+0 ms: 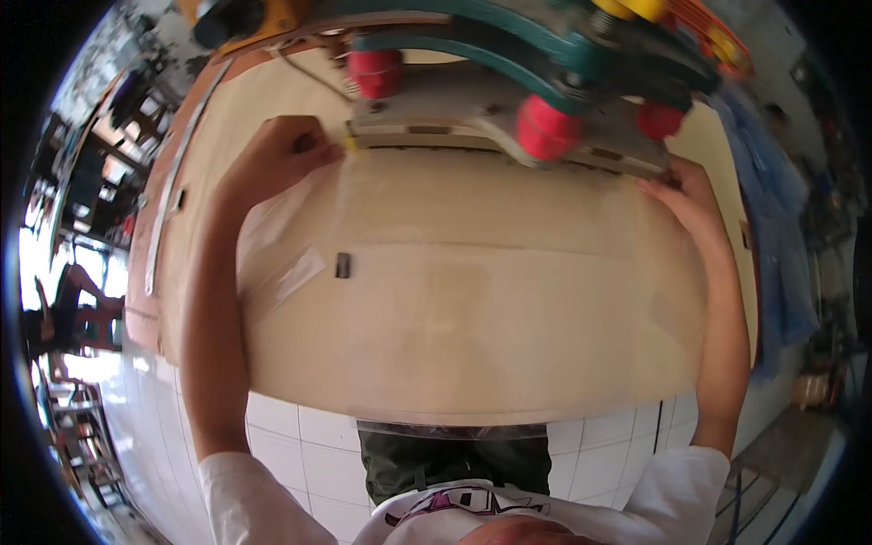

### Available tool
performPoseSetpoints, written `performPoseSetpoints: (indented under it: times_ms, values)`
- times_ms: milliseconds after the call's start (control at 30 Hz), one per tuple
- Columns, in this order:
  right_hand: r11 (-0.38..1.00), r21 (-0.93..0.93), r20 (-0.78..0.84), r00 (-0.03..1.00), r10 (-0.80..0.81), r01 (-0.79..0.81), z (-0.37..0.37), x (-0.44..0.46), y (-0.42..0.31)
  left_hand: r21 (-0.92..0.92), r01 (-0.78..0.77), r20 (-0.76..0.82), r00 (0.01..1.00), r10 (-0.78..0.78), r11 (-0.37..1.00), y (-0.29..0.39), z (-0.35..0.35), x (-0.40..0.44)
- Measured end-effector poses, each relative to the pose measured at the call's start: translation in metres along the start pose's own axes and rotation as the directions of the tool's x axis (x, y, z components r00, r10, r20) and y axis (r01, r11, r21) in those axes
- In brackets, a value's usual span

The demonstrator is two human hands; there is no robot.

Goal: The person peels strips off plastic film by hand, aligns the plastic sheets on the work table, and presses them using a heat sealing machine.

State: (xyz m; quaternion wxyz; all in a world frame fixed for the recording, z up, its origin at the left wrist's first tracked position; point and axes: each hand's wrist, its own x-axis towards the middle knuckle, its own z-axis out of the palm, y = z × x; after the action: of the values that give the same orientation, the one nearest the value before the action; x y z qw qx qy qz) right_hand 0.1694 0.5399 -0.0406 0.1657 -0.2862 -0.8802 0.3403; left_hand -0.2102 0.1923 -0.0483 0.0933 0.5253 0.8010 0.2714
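Left hand: just beside the left end of the pressing bar, fingers curled in, thumb and fingertips brought together; seemingly pinching a corner of the clear film, whose creases fan out from that grip.

Right hand: at the bar's right end, which it appears to touch, thumb laid inward; the other fingers partly hidden, so whether it pinches film or only steadies it cannot be told. Judged the nearer of the two to the bar.

Clear film: one sheet, spread flat on the counter on the wearer's side of the bar, between the forearms, near edge hanging over the counter's rim. Far edge runs along the bar, close to parallel — the relation to watch, as the bar's long axis lies crosswise from hand to hand. Film's own long axis: not certain, the lens bending its outline.

Above the bar: teal arm; red knobs, one central.

Left of the bar, well apart: metal strip.

Wearer's side of the bar, toward its left end: small dark rectangle.

Right of the bar — beyond the counter's edge: blue sheeting.
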Motion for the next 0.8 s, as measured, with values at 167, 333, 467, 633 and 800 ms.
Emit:
performPoseSetpoints:
  times_ms: [167, 333, 467, 633, 800]
  values:
    - [0.999, 0.006, 0.005, 0.999, 0.034, -0.034, 0.002, 0.001, 0.0, -0.022, 0.02, -0.004, 1.0, -0.02, 1.0, 0.009, -0.002, -0.002]
    - [0.99, 0.114, 0.012, 0.997, 0.077, -0.077, 0.001, 0.001, 0.005, 0.009, 0.015, 0.0, 1.0, -0.015, 1.0, 0.01, -0.004, -0.002]
    - [0.995, 0.07, 0.008, 0.997, 0.076, -0.076, -0.002, 0.001, 0.008, 0.036, 0.005, 0.003, 1.0, -0.005, 0.999, 0.005, -0.004, -0.002]
    - [0.985, 0.167, -0.013, 0.998, 0.055, -0.052, 0.005, -0.003, -0.006, 0.045, 0.022, 0.017, 1.0, -0.023, 0.999, 0.008, -0.005, -0.002]
    - [0.988, 0.104, 0.015, 0.994, 0.112, -0.113, -0.001, -0.001, 0.001, 0.027, -0.003, -0.012, 1.0, 0.004, 1.0, 0.007, -0.002, -0.003]
